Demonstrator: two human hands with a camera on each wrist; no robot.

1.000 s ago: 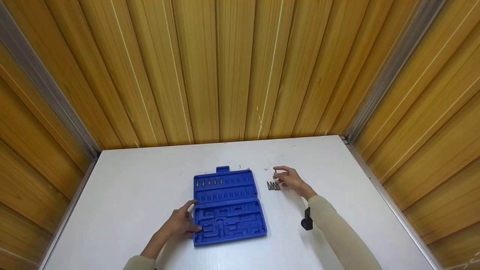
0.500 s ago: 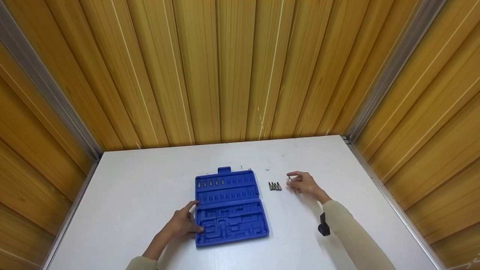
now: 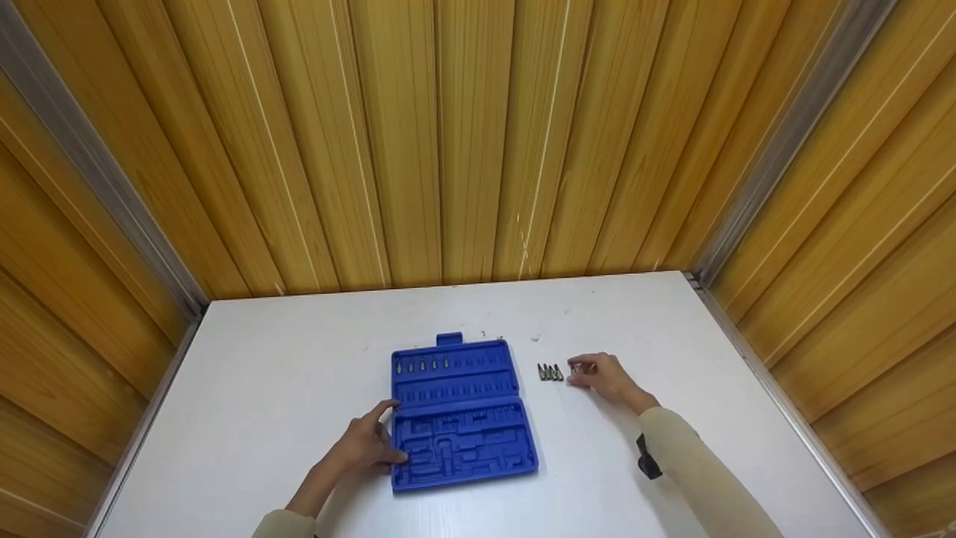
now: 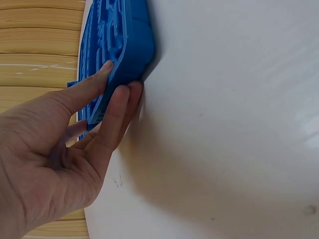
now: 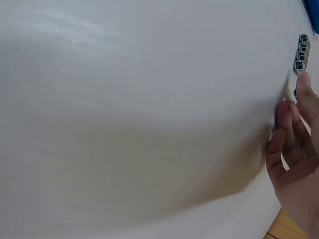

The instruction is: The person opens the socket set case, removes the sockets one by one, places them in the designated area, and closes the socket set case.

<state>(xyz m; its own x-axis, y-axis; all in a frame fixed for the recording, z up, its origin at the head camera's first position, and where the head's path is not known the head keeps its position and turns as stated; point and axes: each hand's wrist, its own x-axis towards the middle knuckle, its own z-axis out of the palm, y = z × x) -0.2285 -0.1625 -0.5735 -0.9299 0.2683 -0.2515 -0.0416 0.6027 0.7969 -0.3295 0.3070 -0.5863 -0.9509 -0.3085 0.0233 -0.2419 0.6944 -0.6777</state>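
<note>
An open blue plastic tool case (image 3: pixel 463 482) lies flat on the white table. My left hand (image 3: pixel 362 443) grips its left side, thumb over the rim and fingers against the outer wall, as the left wrist view (image 4: pixel 75 149) also shows. Several metal bit sockets (image 3: pixel 550 372) stand in a row to the right of the case; the right wrist view shows square openings in their ends. Just right of that row, my right hand (image 3: pixel 606 377) pinches another small bit socket (image 5: pixel 296 92) between thumb and forefinger, mostly hidden by the fingers.
Several bits (image 3: pixel 423 365) sit in slots along the lid's upper row; the case's lower half has moulded recesses. The white table (image 3: pixel 284 388) runs back to a wood-patterned panel wall (image 3: pixel 463 149), with side panels left and right.
My right hand moved right, away from the row, then down and slightly back toward it, still pinching the small socket. My left hand keeps its place on the case.
</note>
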